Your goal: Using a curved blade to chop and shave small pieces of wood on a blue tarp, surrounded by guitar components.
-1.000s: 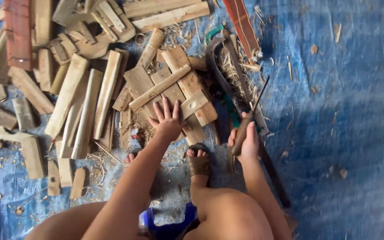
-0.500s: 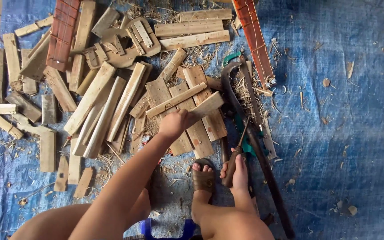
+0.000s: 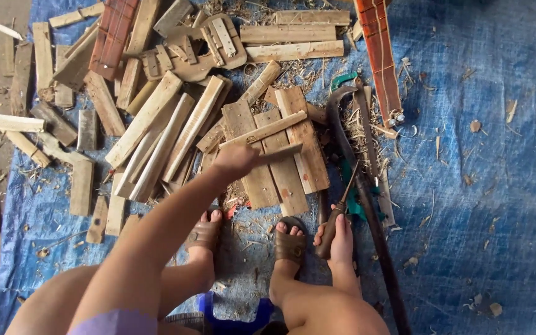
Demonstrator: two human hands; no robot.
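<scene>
My left hand (image 3: 234,160) is raised above a heap of flat wooden boards (image 3: 280,155) and grips one end of a thin wooden piece (image 3: 280,151) that sticks out to the right. My right hand (image 3: 337,236) rests low on the blue tarp (image 3: 485,186) beside my right foot, closed around the brown handle of a chisel (image 3: 336,217) whose metal shaft points up and away. My two sandalled feet (image 3: 290,245) stand on the tarp between the hands.
Many wooden slats (image 3: 150,130) lie scattered across the left and top. A long dark curved blade tool (image 3: 358,186) lies right of the boards. A red-brown slatted strip (image 3: 379,56) lies at the top, a similar panel (image 3: 116,31) at upper left. Shavings litter the tarp.
My left hand went from lying spread on the boards to closing on a thin wooden piece and lifting it. My right hand stayed on the chisel handle. The camera view shifted.
</scene>
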